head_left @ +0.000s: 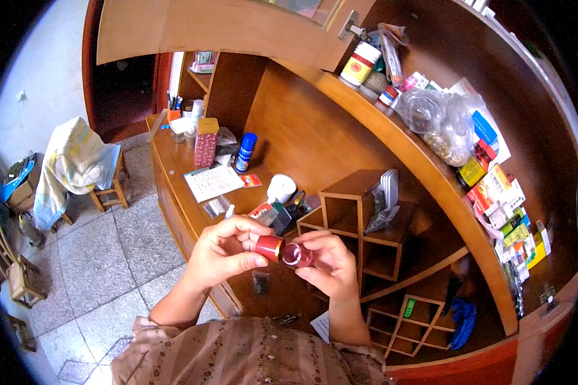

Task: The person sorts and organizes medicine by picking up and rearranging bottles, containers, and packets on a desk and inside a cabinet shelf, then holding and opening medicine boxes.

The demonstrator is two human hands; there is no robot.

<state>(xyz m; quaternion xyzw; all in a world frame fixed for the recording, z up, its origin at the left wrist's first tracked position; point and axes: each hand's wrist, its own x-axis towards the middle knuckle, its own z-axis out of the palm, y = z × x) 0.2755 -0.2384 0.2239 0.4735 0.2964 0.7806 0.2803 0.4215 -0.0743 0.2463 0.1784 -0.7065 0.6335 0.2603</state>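
My left hand (pixel 219 255) is closed around a small red cylinder (pixel 268 246) with a gold rim, pinched between thumb and fingers. My right hand (pixel 332 262) grips a small dark red round jar (pixel 297 255), its shiny round end turned up toward me. The two red pieces meet side by side in front of my chest, above the wooden desk. Just beyond my left fingers lie a red packet (pixel 263 212) and a white roll (pixel 280 188).
A printed sheet (pixel 213 184), a blue spray can (pixel 246 153) and a tall red-patterned container (pixel 206 142) stand farther back on the desk. Wooden cubbies (pixel 361 224) rise at the right. A shelf above holds a plastic bag (pixel 444 128) and medicine boxes (pixel 494 192). An open cabinet door (pixel 225 29) hangs overhead.
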